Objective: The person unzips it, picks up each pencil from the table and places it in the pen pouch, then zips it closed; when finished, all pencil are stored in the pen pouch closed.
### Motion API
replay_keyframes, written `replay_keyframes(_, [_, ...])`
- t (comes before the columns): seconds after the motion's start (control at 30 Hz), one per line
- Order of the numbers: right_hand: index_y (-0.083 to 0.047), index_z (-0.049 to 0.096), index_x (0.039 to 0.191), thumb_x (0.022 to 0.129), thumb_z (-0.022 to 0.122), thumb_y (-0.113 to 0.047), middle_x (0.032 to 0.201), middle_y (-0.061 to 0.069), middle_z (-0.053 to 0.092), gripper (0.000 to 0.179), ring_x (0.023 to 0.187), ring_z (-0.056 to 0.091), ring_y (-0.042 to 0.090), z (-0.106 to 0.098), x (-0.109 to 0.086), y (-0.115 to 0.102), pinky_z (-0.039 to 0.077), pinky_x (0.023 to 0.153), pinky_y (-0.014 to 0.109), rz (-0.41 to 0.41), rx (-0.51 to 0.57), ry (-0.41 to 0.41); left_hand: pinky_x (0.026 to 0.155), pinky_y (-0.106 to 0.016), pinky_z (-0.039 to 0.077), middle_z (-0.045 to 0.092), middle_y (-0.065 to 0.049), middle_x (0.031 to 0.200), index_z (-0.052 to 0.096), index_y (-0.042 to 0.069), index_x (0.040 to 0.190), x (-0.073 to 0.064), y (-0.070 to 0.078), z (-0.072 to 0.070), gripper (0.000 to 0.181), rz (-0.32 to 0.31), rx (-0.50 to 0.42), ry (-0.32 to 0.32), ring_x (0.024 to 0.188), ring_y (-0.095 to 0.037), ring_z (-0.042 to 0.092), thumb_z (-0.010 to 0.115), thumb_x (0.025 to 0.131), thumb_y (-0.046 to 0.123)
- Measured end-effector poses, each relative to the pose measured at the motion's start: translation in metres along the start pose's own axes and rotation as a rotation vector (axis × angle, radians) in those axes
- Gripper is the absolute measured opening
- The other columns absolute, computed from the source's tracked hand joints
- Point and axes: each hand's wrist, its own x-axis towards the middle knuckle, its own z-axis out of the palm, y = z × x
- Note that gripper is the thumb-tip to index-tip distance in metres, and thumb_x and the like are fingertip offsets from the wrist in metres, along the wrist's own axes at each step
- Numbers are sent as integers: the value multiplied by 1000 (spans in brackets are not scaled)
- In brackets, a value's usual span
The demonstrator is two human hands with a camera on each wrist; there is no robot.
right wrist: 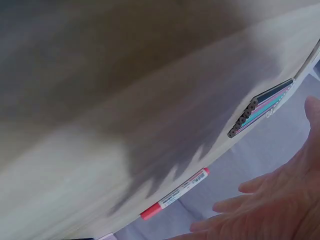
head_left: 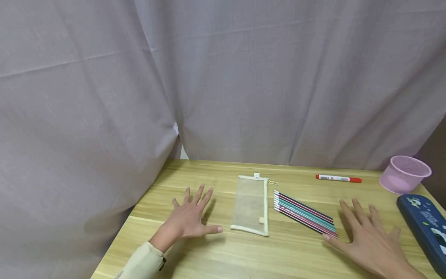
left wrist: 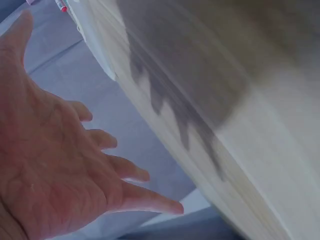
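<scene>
Left hand (head_left: 189,219): palm down above the table (head_left: 285,255), fingers and thumb spread wide. The fingers point away from the person; the thumb reaches sideways toward the pouch (head_left: 249,203), near its lower left corner but apart from it. The left wrist view shows the hand raised, its shadow cast on the wood. A pale sleeve (head_left: 143,261) covers the forearm.

Right hand (head_left: 371,240): likewise spread, palm down, fingers fanned forward. Its thumb extends toward the near end of the pencils (head_left: 304,213); in the head view the tip overlaps them, while the right wrist view shows the hand clear of them.

The pouch lies flat between the hands. The pencils lie side by side on a slant, just right of the pouch, white ends toward it.

Markings: the marker (head_left: 336,178), red at both ends, bears a white label with fine print, illegible. The blue case (head_left: 426,224), right of the right hand, carries pale lettering and cartoon figures; the words cannot be made out. The pouch has a small white tag (head_left: 256,175) at its top edge. A pink cup (head_left: 397,180) stands behind the case.
</scene>
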Motion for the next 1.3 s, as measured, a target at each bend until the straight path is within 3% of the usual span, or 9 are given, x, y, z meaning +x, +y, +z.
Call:
replay_keyframes(0.27, [-21,30,167,86,72,-72,166,19,39,105,159,24,47,5,28,-17,13,108,95,-291,-2,278,110,-93,23,0,2,179,-1,33,170,41,15,1,123,171,6,86,163,-48,11,52,79,96])
replay_keyframes(0.4, [-20,36,165,85,75,-68,167,16,40,101,159,28,42,6,45,-31,16,111,92,-370,8,317,112,-91,23,-1,3,179,-6,36,169,62,25,2,125,230,21,115,164,-45,9,53,77,97])
replay_keyframes(0.53, [-16,40,163,88,75,-65,168,18,38,96,157,30,44,8,61,-43,24,112,88,-420,41,299,115,-89,23,0,1,180,-9,37,168,84,37,3,123,284,80,130,164,-45,10,52,79,96])
replay_keyframes(0.63, [-12,41,161,93,73,-57,165,21,41,88,154,33,47,8,73,-48,27,119,80,-471,72,267,117,-89,19,-1,0,180,-7,38,169,98,47,2,120,314,88,90,164,-46,8,53,81,94])
replay_keyframes(0.77, [-7,45,158,100,69,-48,161,24,45,76,150,36,51,11,90,-54,29,124,69,-522,85,210,121,-87,11,-5,1,179,-5,42,168,113,61,2,117,354,-15,0,165,-43,6,59,82,90])
replay_keyframes(0.9, [-5,45,158,103,64,-46,162,22,46,71,151,36,51,14,107,-65,29,125,69,-504,104,138,123,-83,13,1,3,180,0,43,168,131,71,6,112,394,-96,-7,166,-37,10,60,84,87])
replay_keyframes(1.03, [-3,46,157,104,64,-43,160,24,48,68,150,38,50,17,122,-80,31,123,72,-465,160,93,125,-79,21,12,3,179,13,38,169,154,79,8,106,398,-124,43,165,-33,19,61,87,83])
replay_keyframes(1.17, [-3,48,155,107,61,-36,158,24,51,60,148,42,50,20,137,-91,32,121,75,-442,233,47,127,-59,37,29,2,175,26,30,168,176,84,8,96,410,-171,86,160,-26,35,67,91,72])
replay_keyframes(1.3, [-1,52,151,110,56,-28,154,25,55,50,146,44,50,26,150,-100,35,119,75,-460,297,-6,119,-42,51,47,2,166,36,30,165,190,87,8,86,412,-218,115,146,-21,55,75,94,57])
